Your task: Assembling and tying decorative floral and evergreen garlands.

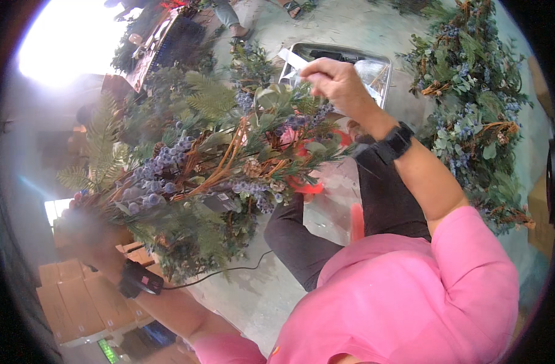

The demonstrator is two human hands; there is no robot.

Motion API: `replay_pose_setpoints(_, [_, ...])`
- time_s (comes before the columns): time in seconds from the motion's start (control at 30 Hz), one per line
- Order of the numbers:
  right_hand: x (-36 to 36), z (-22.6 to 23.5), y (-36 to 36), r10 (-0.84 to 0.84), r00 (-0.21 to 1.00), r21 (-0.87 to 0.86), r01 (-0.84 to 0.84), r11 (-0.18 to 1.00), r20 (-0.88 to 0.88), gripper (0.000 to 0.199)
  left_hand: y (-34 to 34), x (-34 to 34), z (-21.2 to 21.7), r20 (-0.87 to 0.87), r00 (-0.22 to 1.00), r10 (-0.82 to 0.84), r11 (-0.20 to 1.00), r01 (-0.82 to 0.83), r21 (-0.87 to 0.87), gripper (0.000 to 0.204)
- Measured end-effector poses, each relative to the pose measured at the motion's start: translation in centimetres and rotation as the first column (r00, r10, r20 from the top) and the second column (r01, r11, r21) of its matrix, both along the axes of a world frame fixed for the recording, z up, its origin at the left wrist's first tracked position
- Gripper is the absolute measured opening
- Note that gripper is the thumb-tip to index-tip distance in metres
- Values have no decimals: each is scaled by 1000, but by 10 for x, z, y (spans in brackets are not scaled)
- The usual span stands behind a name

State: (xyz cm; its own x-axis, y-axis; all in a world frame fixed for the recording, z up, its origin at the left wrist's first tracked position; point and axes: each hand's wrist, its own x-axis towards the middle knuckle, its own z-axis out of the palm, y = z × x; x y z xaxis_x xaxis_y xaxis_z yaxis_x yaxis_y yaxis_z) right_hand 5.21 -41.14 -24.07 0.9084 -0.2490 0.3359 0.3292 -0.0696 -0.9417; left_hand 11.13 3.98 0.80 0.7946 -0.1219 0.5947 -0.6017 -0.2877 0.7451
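Note:
A long artificial garland [253,165] of green fern and pine sprigs, blue berries, brown twigs and pine cones stretches across the space in front of me. My right hand [338,85] is raised above its right end, fingers closed on a white strip [293,59] that sticks out to the left. At the garland's left end is my left hand [92,239], blurred, so its fingers and any grip do not show clearly. A small white tag [224,197] hangs among the lower leaves.
Beyond my right hand, a metal tray [383,60] holds a black tool and a clear plastic bag. Another berry garland [471,115] lies on the floor at right. Cardboard boxes [89,297] are stacked at lower left. Another person's foot [239,30] shows at the top.

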Motion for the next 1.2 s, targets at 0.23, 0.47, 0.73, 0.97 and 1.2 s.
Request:
replay_pose_setpoints(0.23, [-50,-37,14,175,939,-11,-187,982,-296,11,-50,-5,6,-80,987,140,967,-153,-201,27])
replay_pose_setpoints(0.47, [-3,-79,7,-297,953,-393,294,871,56,26,-59,-3,10,-138,990,-17,966,-19,-258,22])
replay_pose_setpoints(0.73, [-18,-71,-5,-109,971,-497,-12,868,-214,18,-52,-1,8,-194,981,19,972,-63,-225,28])
replay_pose_setpoints(0.97, [-58,-10,31,76,882,-820,398,411,466,8,-79,-10,8,-108,956,271,953,-283,-110,32])
replay_pose_setpoints(1.2, [16,-17,13,107,863,-805,408,432,494,10,-89,-24,13,78,981,178,982,-182,57,31])
